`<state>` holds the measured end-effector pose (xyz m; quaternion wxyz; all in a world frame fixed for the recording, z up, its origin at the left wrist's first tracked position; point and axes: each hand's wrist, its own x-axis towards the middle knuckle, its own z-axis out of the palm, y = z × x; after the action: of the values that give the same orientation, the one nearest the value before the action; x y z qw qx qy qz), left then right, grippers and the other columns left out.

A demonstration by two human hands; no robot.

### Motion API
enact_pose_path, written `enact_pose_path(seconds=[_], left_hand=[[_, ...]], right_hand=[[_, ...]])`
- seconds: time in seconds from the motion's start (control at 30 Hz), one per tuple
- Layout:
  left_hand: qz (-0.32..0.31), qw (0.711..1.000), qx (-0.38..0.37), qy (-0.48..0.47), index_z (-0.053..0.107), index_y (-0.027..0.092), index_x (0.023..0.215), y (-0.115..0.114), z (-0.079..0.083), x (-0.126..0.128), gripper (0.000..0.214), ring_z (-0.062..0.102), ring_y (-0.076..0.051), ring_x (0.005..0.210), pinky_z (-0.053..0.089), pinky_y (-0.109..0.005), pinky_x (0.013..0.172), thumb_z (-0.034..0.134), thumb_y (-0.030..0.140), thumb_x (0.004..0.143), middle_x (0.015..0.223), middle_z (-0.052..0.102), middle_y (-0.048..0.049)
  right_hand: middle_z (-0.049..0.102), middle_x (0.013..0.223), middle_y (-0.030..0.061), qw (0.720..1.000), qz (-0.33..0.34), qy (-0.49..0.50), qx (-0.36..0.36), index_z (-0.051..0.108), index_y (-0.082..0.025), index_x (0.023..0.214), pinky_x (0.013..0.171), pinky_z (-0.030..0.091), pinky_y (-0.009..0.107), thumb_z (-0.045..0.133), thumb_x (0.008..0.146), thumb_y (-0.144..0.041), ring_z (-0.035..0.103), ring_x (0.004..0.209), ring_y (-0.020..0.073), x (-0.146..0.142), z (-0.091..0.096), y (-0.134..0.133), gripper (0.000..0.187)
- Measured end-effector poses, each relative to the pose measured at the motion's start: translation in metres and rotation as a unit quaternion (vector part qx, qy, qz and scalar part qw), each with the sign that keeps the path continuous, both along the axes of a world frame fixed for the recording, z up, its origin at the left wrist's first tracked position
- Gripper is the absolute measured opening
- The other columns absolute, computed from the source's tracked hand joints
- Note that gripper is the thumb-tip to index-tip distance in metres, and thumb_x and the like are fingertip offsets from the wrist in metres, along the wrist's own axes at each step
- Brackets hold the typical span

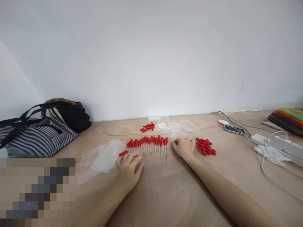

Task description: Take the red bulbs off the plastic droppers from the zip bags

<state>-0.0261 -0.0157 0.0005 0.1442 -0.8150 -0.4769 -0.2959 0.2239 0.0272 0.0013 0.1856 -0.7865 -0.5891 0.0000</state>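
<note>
- on the wooden tabletop [170, 198], against a pale wall [175, 56], both your hands reach in around a row of red-topped clear tubes [156, 141].
- that row lies between your hands, the tubes side by side, red ends toward the wall and thin clear ends toward you; the line of tops is slightly uneven.
- your left hand [129, 168] is at the row's left end, back upward; its fingers are loosely spread, the thumb set apart from the forefinger with a gap, and what lies beneath the palm is hidden.
- just beyond those fingertips, a slanted red piece [123, 153] lies lower than the row's tops.
- your right hand [184, 147] is at the row's right end, its fingers bent and narrow together; i cannot tell whether they pinch anything.
- just right of it you have a second cluster of red-topped tubes [205, 146], red ends pointing away from the hand.
- nearer the wall, a smaller bunch of red pieces [148, 127] lies beside clear plastic bags [176, 126].
- a flat clear bag [101, 157] lies beside your left hand.
- at far left sits a striped bag [42, 135]; to your right, a white power strip [280, 143] and a stack of coloured sheets [287, 119].
</note>
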Motion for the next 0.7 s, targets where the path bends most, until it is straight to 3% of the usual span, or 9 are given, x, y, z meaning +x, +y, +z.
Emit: enact_pose_path(seconds=[0.1,0.27,0.43,0.7], left_hand=[[-0.051,0.998,-0.035,0.006,0.063,0.025,0.087,-0.012,-0.005,0.009,0.015,0.056,-0.022,0.092,0.029,-0.043,0.084,0.049,0.024,0.081,0.095,0.065,-0.0046],[-0.135,0.986,-0.076,0.065,0.056,0.027,0.109,-0.014,-0.007,0.007,0.027,0.049,-0.025,0.112,0.029,-0.046,0.092,0.047,0.030,0.084,0.120,0.057,-0.0045],[-0.141,0.979,-0.110,0.095,0.052,0.026,0.117,-0.011,-0.004,0.006,0.032,0.045,-0.027,0.118,0.031,-0.053,0.095,0.045,0.032,0.086,0.127,0.052,-0.0061],[-0.143,0.979,-0.125,0.079,0.057,0.025,0.111,-0.012,-0.005,0.006,0.030,0.047,-0.028,0.117,0.032,-0.057,0.094,0.047,0.031,0.084,0.122,0.057,-0.0079]], right_hand=[[0.068,0.086,0.0069,1.000,0.020,-0.008,0.021,0.069,-0.025,0.080,0.082,0.021,0.040,0.041,0.082,-0.044,0.052,0.094,0.0248,-0.002,0.000,-0.002,0.034],[0.068,0.087,0.0063,0.999,0.025,-0.019,0.026,0.068,-0.023,0.081,0.079,0.022,0.038,0.045,0.080,-0.036,0.053,0.092,0.0236,-0.001,-0.001,-0.003,0.027],[0.068,0.084,0.0059,1.000,0.025,-0.010,0.009,0.068,-0.023,0.078,0.081,0.023,0.039,0.040,0.082,-0.039,0.055,0.090,0.0227,-0.010,0.005,-0.005,0.033],[0.068,0.081,0.0120,0.996,0.037,-0.015,-0.077,0.069,-0.018,0.077,0.085,0.026,0.043,0.049,0.073,-0.038,0.059,0.085,0.0265,-0.025,0.017,0.003,0.029]])
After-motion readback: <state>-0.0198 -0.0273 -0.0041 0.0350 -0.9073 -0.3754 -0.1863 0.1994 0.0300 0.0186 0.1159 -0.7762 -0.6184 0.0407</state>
